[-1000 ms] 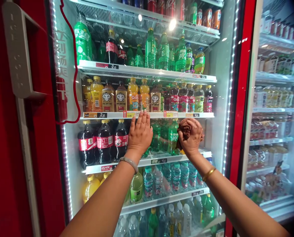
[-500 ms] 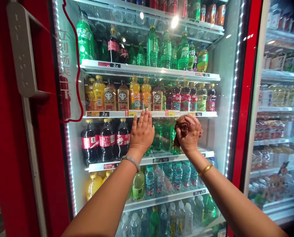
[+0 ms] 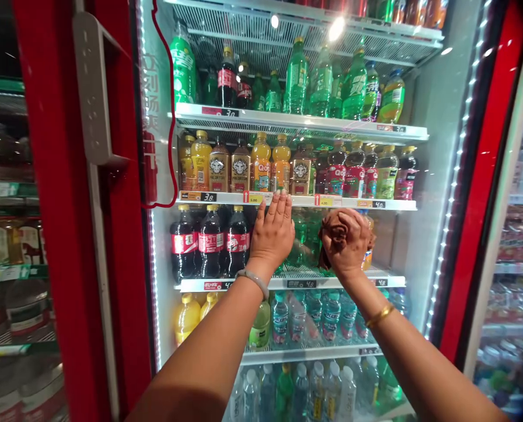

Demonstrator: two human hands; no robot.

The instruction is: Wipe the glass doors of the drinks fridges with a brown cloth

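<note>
My left hand point(image 3: 272, 231) lies flat with its fingers stretched upward, in front of the glass door point(image 3: 402, 240) of a drinks fridge. A grey bangle point(image 3: 253, 281) circles that wrist. My right hand point(image 3: 352, 243) is closed around a bunched brown cloth point(image 3: 338, 231), which is held up at the glass. On the right wrist sits a gold bangle point(image 3: 380, 316). Behind my hands, through the glass, stand cola bottles point(image 3: 211, 243), green bottles point(image 3: 300, 234) and, partly hidden by my right hand, an orange-labelled bottle point(image 3: 367, 258).
The door has a red frame point(image 3: 485, 193) and a long grey handle point(image 3: 95, 88) on the left. Juice bottles point(image 3: 261, 161) line the shelf above, and water bottles point(image 3: 280, 319) the one below. Further fridges stand on both sides.
The view has turned left, so the fridge sits further right in the picture. My right hand with the cloth has shifted slightly left over the glass; my left hand stays put against it.
</note>
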